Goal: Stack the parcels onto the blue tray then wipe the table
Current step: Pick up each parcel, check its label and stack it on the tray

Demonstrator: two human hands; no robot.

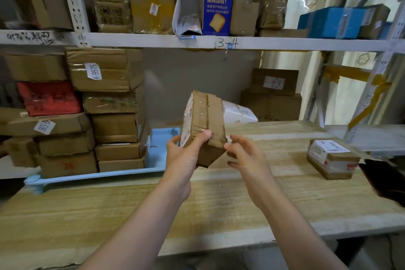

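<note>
Parcel (202,125), brown cardboard with clear tape, is held tilted above the wooden table (219,199), just right of the blue tray (156,151). Left hand (183,155) grips its lower end, thumb curled over the top face and fingers underneath. Right hand (245,155) sits at the parcel's lower right corner with loosely curled fingers; fingertips appear to touch the corner without closing round it. Blue tray lies at the table's left and already carries a tall stack of cardboard boxes (116,116). A second labelled parcel (332,159) lies on the table well to the right. A white bag (237,113) lies behind the held parcel. Shelf (219,42) above holds more packages.
</note>
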